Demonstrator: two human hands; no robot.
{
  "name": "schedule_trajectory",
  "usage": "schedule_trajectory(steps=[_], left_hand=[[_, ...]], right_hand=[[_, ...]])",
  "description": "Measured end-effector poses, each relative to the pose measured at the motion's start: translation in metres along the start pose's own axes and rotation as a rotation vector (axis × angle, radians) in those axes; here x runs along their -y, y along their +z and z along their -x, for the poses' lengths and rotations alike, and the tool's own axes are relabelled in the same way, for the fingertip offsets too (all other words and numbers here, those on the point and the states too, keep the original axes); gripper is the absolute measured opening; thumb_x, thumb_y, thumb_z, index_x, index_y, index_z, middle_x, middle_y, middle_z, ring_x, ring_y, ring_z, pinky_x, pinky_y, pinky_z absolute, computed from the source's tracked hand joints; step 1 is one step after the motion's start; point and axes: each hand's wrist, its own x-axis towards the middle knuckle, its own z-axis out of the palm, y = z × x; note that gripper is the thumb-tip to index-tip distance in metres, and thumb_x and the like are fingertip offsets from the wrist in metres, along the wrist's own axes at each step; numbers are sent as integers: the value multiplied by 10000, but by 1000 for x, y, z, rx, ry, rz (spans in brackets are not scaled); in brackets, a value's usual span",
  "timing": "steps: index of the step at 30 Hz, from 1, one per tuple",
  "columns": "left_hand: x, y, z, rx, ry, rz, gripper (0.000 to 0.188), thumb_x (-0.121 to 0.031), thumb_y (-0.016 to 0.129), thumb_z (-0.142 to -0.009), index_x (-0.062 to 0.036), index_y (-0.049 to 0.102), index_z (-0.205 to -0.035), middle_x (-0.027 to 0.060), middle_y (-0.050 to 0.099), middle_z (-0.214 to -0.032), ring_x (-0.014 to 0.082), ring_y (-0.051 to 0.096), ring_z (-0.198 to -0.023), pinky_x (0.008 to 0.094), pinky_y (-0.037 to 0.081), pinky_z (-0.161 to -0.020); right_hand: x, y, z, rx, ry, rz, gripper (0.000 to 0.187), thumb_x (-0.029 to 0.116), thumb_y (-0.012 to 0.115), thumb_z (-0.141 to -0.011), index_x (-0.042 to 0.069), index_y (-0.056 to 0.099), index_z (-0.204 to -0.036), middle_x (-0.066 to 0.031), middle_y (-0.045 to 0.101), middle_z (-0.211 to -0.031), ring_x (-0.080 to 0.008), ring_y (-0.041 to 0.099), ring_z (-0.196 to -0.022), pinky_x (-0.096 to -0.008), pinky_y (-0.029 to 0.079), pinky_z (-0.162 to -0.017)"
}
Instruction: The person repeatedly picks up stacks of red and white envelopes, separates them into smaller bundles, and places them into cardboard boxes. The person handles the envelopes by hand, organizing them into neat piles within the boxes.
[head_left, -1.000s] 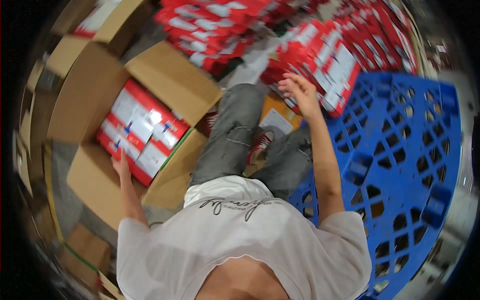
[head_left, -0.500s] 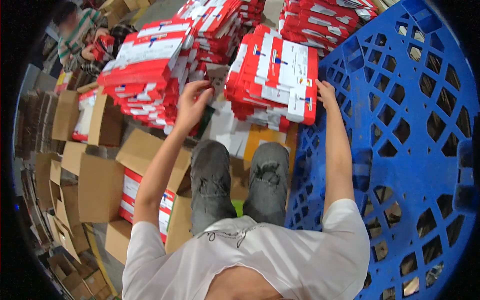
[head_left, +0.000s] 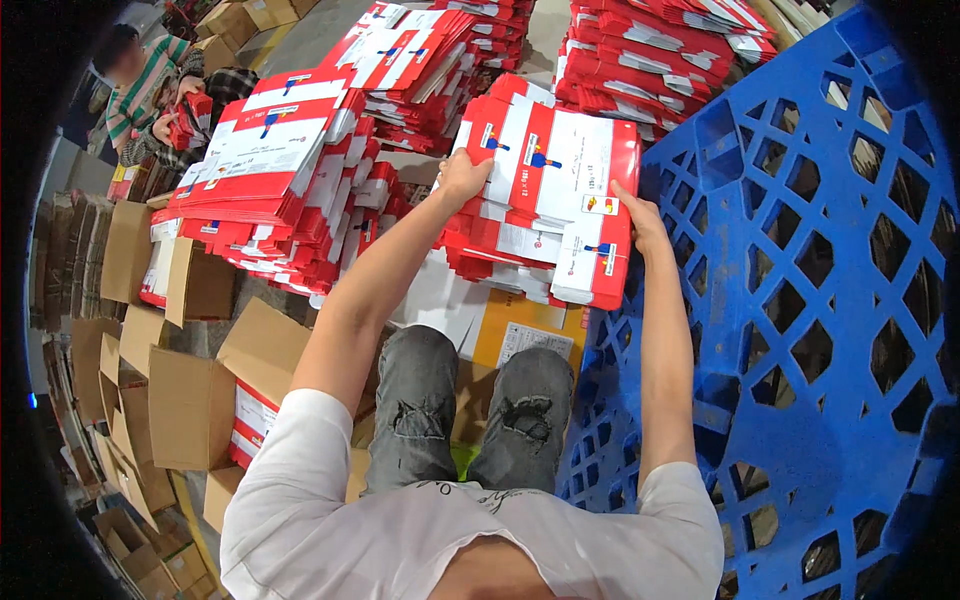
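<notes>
A stack of flattened red and white cartons lies in front of me, its edges fanned unevenly. My left hand grips the left side of the upper cartons, thumb across the top face and fingers going down over the edge. At the right edge, my right hand holds on with its thumb on top; the other fingers are partly hidden. Beneath the stack sits a brown and yellow carton with a white label, just beyond my knees.
A taller pile of flat cartons stands left, and another pile at the far right. A blue plastic pallet stands along my right. Open brown boxes line the left. A seated person handles red packaging at far left.
My left hand has moved right, from the gap between the piles onto the stack. My right hand now has its thumb over the stack's edge. The view has shifted slightly.
</notes>
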Motion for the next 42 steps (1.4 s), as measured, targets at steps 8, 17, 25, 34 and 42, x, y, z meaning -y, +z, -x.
schedule_trajectory(steps=[8, 17, 25, 34, 42], left_hand=[[30, 2, -56, 102, -69, 418, 887, -628, 559, -944, 133, 527, -1400, 342, 555, -1422, 420, 523, -1374, 445, 418, -1122], [-2, 1, -51, 292, -35, 410, 844, -442, 952, -672, 114, 658, -1235, 220, 707, -1205, 297, 712, -1080, 402, 576, -925], [-38, -36, 42, 276, 76, 881, 459, -128, 847, -830, 67, 633, -1187, 170, 732, -1076, 232, 749, -881, 407, 644, -771], [40, -211, 202, 62, 273, 1335, 353, -172, 666, -924, 40, 619, -1202, 145, 729, -1097, 212, 747, -920, 370, 639, -823], [60, -250, 282, -57, 433, 1417, 476, -171, 759, -922, 16, 552, -1307, 143, 705, -1170, 239, 721, -1014, 416, 615, -891]], right_hand=[[29, 21, 35, 110, -342, -243, 435, 56, 824, -839, -55, 648, -1222, -177, 731, -1162, -237, 739, -964, -368, 594, -860], [88, -9, 146, -227, -727, -379, 547, -59, 784, -836, -33, 553, -1332, -141, 675, -1234, -228, 683, -1079, -371, 560, -941], [102, -11, 220, -224, -742, -496, 517, -37, 765, -847, -38, 575, -1328, -153, 667, -1244, -241, 691, -1067, -379, 571, -932], [143, 21, 372, -739, -1338, 5, 544, 25, 819, -847, -69, 571, -1322, -189, 675, -1254, -260, 671, -1093, -402, 539, -972], [111, 93, 407, -547, -1198, 493, 523, 172, 847, -829, -44, 595, -1233, -183, 720, -1148, -272, 693, -1032, -418, 525, -952]])
